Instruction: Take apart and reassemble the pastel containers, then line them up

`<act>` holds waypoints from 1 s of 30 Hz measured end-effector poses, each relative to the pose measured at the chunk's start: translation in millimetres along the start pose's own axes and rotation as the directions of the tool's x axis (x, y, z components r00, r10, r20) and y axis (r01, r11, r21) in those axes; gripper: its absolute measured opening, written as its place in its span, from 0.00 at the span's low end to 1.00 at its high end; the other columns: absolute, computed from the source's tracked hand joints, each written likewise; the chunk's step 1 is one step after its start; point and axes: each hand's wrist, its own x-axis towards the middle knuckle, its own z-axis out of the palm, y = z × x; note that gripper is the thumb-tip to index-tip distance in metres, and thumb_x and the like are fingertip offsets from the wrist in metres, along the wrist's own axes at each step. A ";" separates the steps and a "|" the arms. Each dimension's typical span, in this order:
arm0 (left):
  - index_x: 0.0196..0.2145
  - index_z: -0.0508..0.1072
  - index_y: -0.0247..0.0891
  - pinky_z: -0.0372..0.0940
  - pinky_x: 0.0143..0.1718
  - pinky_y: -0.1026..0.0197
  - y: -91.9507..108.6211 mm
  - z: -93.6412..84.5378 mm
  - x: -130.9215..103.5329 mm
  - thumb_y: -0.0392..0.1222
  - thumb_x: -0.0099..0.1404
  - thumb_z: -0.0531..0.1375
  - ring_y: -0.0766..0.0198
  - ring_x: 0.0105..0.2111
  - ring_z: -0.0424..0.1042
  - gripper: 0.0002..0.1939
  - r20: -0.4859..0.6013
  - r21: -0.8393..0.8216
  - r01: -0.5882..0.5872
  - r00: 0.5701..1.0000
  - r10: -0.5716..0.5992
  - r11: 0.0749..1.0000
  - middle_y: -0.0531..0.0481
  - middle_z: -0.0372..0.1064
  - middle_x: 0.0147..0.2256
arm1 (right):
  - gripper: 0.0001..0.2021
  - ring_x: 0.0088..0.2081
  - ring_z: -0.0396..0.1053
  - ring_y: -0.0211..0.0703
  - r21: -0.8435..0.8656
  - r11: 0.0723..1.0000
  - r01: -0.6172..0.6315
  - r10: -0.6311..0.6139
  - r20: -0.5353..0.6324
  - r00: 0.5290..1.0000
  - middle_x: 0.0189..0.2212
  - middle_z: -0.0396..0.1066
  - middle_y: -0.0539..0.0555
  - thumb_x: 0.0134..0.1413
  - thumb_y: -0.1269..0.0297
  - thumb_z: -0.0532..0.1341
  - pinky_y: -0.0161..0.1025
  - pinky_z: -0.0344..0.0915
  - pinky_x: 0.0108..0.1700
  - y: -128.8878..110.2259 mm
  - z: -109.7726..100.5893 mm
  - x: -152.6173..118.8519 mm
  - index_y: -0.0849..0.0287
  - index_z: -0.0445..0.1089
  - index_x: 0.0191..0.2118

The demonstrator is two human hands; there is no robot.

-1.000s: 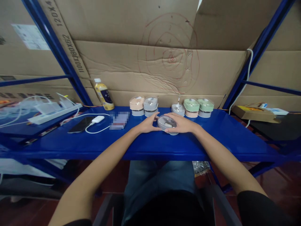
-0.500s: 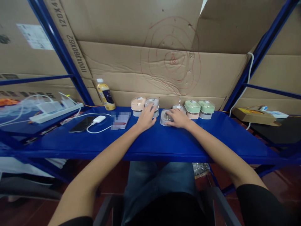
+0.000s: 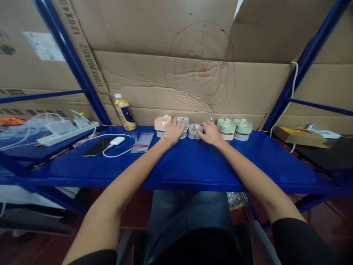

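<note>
My left hand (image 3: 175, 131) lies over the front and top of a grey clear-lidded box (image 3: 184, 121), its fingers stretched out and a little apart. Close to its left stands a peach-coloured box (image 3: 162, 119) with a clear lid. Between my hands sits a low grey box (image 3: 194, 131); the thumb of my right hand (image 3: 211, 134) reaches its right side. The other right fingers extend forward, apart from the thumb, and hide what is behind them. Two green-topped boxes (image 3: 226, 125) stand just right of that hand.
On the blue shelf (image 3: 190, 165), a phone (image 3: 143, 142), a dark phone (image 3: 96, 147) and a white charger (image 3: 117, 140) with cable lie at the left. A yellow drink bottle (image 3: 125, 114) stands behind them. Cardboard (image 3: 132, 77) walls the back; blue posts (image 3: 311, 51) frame the sides.
The low grey box has moved back toward the row, and my right hand has come off its top to its right side. My left hand has shifted slightly right on its box.
</note>
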 end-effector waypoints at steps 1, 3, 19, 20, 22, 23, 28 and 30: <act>0.70 0.62 0.31 0.41 0.72 0.27 3.2 -3.9 -6.0 0.35 0.69 0.58 0.31 0.74 0.47 0.32 -0.005 -0.017 -0.039 0.999 0.039 0.999 0.27 0.55 0.72 | 0.20 0.57 0.70 0.66 0.082 0.997 -0.010 0.013 -0.032 0.999 0.52 0.77 0.67 0.66 0.50 0.60 0.62 0.65 0.62 3.2 -6.8 -3.1 0.60 0.75 0.54; 0.72 0.59 0.34 0.41 0.74 0.29 11.8 -11.8 -20.5 0.38 0.72 0.57 0.35 0.76 0.45 0.32 -0.004 -0.047 -0.143 0.990 0.143 0.989 0.32 0.52 0.74 | 0.22 0.56 0.71 0.63 0.249 0.969 0.008 0.010 -0.072 0.997 0.52 0.77 0.65 0.66 0.48 0.59 0.62 0.66 0.62 10.2 -22.3 -10.8 0.58 0.74 0.55; 0.74 0.55 0.43 0.53 0.73 0.32 41.7 -0.4 -81.1 0.58 0.60 0.74 0.35 0.74 0.51 0.53 0.112 -0.514 -0.155 0.963 0.245 0.844 0.33 0.49 0.75 | 0.47 0.61 0.73 0.63 0.466 0.875 0.133 -0.320 0.351 0.880 0.61 0.74 0.62 0.40 0.44 0.78 0.62 0.67 0.64 -10.0 -41.4 -52.9 0.54 0.70 0.66; 0.74 0.52 0.42 0.54 0.72 0.31 39.0 3.7 -80.2 0.60 0.55 0.76 0.33 0.73 0.53 0.59 0.119 -0.538 -0.077 0.979 0.166 0.839 0.31 0.50 0.74 | 0.47 0.61 0.72 0.64 0.457 0.881 0.121 -0.296 0.335 0.894 0.61 0.74 0.63 0.40 0.43 0.78 0.63 0.67 0.65 -15.5 -39.5 -53.6 0.54 0.70 0.66; 0.75 0.48 0.41 0.56 0.70 0.30 34.3 10.1 -78.3 0.60 0.51 0.78 0.32 0.71 0.58 0.65 0.156 -0.601 0.040 0.985 0.068 0.798 0.28 0.56 0.71 | 0.46 0.62 0.71 0.64 0.463 0.882 0.089 -0.250 0.299 0.921 0.62 0.73 0.64 0.42 0.41 0.77 0.62 0.66 0.65 -24.1 -38.4 -54.4 0.56 0.70 0.66; 0.75 0.47 0.41 0.58 0.69 0.31 32.2 11.8 -77.4 0.60 0.52 0.77 0.33 0.69 0.61 0.64 0.171 -0.632 0.068 0.984 0.053 0.772 0.28 0.59 0.69 | 0.45 0.62 0.71 0.64 0.480 0.874 0.072 -0.231 0.280 0.932 0.62 0.73 0.64 0.43 0.41 0.76 0.61 0.66 0.66 -25.9 -39.4 -54.4 0.56 0.70 0.66; 0.73 0.58 0.44 0.61 0.67 0.35 23.6 5.9 -78.0 0.58 0.61 0.72 0.39 0.65 0.68 0.49 0.148 -0.615 -0.003 0.982 0.119 0.788 0.36 0.67 0.64 | 0.37 0.57 0.74 0.59 0.573 0.820 -0.011 -0.104 0.169 0.980 0.58 0.75 0.61 0.50 0.41 0.72 0.58 0.70 0.61 -2.7 -54.6 -48.9 0.56 0.71 0.61; 0.67 0.70 0.46 0.59 0.69 0.36 22.4 2.1 -80.2 0.58 0.68 0.66 0.40 0.67 0.63 0.34 0.179 -0.520 -0.043 0.971 0.158 0.853 0.39 0.64 0.66 | 0.34 0.54 0.75 0.58 0.588 0.806 -0.068 0.013 0.096 0.995 0.55 0.76 0.61 0.53 0.40 0.70 0.57 0.71 0.58 14.5 -59.0 -45.6 0.57 0.72 0.59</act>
